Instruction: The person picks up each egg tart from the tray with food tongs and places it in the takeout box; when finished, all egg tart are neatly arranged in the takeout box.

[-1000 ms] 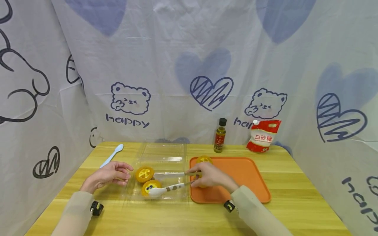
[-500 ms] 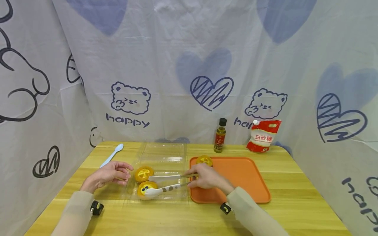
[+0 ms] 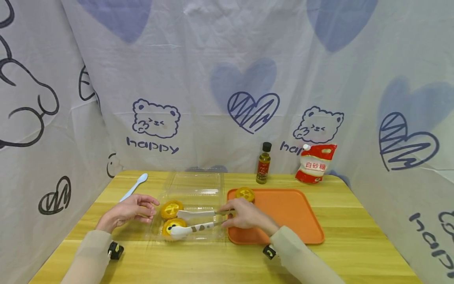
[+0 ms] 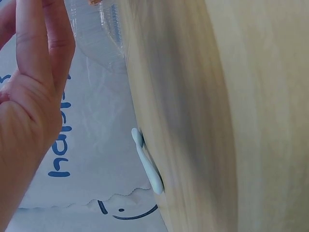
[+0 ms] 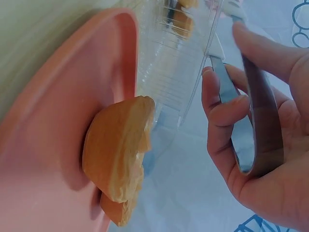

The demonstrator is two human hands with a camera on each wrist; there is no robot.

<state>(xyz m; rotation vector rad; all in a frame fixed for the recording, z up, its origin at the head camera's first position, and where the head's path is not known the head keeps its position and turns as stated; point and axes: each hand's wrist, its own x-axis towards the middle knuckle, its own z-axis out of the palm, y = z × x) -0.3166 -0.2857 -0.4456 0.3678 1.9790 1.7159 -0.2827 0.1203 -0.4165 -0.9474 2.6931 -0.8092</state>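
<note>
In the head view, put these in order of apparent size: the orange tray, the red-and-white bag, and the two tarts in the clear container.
1. Orange tray
2. Red-and-white bag
3. Rear tart and front tart: too alike to rank; the tongs partly cover the front one.

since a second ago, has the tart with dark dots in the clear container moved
Yes, leftward in the head view: the tart with dark dots now sits farther from the orange tray, which stayed put.
</note>
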